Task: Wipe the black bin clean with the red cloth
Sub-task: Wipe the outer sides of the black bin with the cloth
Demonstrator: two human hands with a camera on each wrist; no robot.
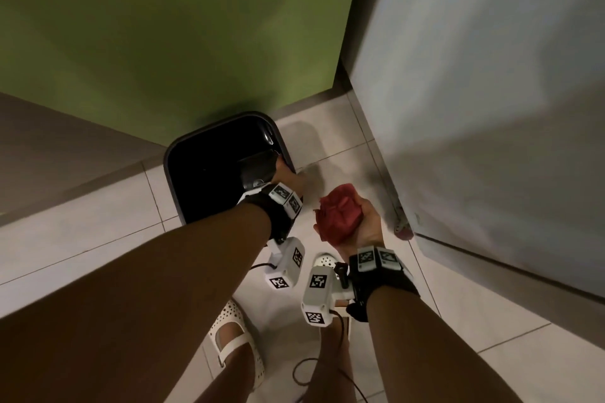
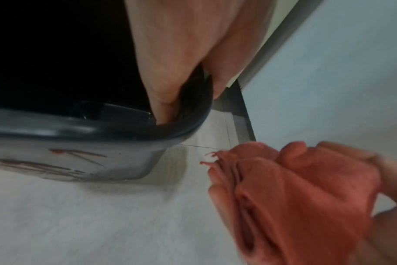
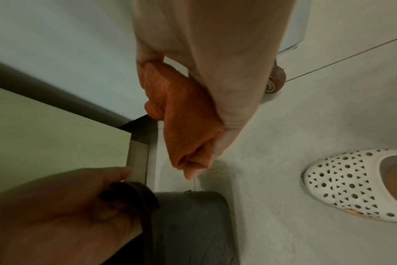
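Observation:
The black bin [image 1: 209, 170] stands on the tiled floor against a green panel, its inside dark. My left hand [image 1: 286, 175] grips its right rim [image 2: 188, 125], fingers inside and thumb outside; the right wrist view shows the same hold [image 3: 125, 193]. My right hand [image 1: 360, 222] holds the bunched red cloth [image 1: 340, 216] just right of the bin, a little above the floor and apart from the bin. The folded cloth [image 3: 184, 122] lies between fingers and thumb, and it shows too in the left wrist view [image 2: 295, 197].
A large grey-white appliance [image 1: 491, 108] on a castor [image 3: 275, 78] stands close on the right. The green panel [image 1: 163, 26] rises behind the bin, a brown one [image 1: 49, 157] to the left. My feet in white perforated shoes [image 1: 235, 337] are on the pale tiles, with a cable nearby.

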